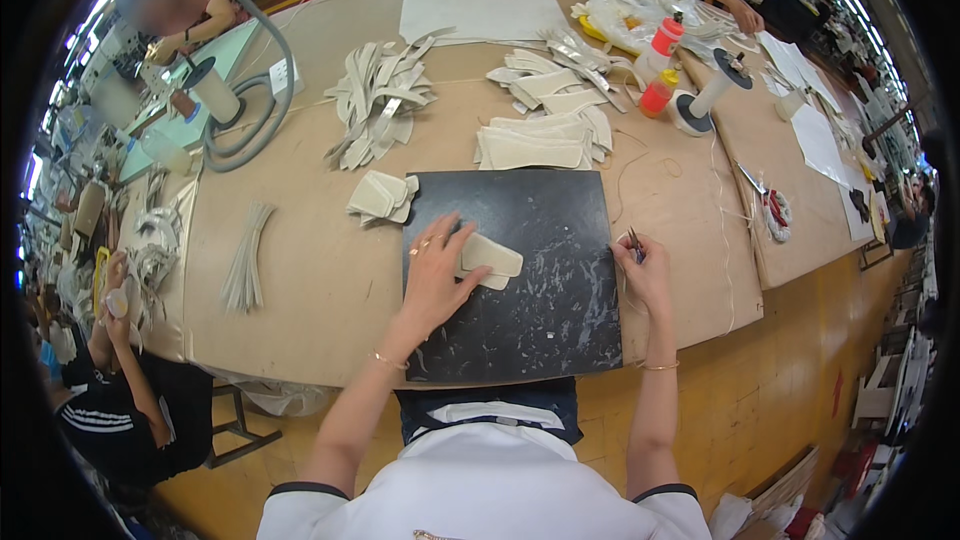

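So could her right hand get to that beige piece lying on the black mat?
Probably yes: the right hand sits at the black mat's edge, bare mat between it and the beige piece, though it holds a small tool.

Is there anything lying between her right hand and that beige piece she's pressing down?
Nothing visible: only bare black mat lies between the right hand and the beige piece under the left hand.

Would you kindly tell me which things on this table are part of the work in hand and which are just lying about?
In use:
- left hand pressing a beige cut piece
- black mat beneath it
- right hand holding a small tool

Lying about:
- stacks of beige pieces
- bundle of thin strips
- red bottles
- thread cone
- grey hose
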Demonstrator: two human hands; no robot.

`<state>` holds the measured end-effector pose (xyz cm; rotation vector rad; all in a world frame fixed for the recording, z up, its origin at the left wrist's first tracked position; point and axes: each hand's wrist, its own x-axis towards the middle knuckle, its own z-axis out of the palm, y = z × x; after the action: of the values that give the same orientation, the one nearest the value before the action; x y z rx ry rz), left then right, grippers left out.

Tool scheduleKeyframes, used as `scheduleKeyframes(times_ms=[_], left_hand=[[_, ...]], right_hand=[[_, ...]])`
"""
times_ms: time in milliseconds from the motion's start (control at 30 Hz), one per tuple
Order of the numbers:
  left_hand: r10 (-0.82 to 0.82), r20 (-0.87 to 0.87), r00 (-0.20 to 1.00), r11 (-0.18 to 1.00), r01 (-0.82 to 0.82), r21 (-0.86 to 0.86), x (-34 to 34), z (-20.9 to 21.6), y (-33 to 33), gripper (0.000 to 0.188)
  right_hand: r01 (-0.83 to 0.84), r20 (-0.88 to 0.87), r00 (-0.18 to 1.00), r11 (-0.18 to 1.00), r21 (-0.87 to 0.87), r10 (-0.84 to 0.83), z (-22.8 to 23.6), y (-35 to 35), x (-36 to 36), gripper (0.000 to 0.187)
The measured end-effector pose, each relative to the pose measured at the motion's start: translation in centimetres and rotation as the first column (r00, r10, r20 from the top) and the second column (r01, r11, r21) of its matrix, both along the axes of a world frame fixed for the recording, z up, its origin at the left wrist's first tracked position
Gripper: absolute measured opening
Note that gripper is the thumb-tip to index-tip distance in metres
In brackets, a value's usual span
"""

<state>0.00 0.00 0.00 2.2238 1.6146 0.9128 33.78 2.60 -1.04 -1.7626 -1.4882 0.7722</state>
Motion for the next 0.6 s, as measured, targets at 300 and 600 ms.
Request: scheduleKeyframes(times_ms=[300,600], left_hand=[[-0.333,-0.393,0.857,0.928,0.373,0.027,-0.5,-0.7,1.8,0.025],[-0.318,-0.274,0.908,0.939,0.341,0.040,0.3,-0.5,1.6,0.024]], right_hand=[[-0.126,-0.390,0.916,0.990,-0.057,0.094,4.0,-4.1,-0.4,0.012],[-0.582,-0.663,0.631,0.811,-0.060,0.403,9.5,-9.3,-3.3,0.007]])
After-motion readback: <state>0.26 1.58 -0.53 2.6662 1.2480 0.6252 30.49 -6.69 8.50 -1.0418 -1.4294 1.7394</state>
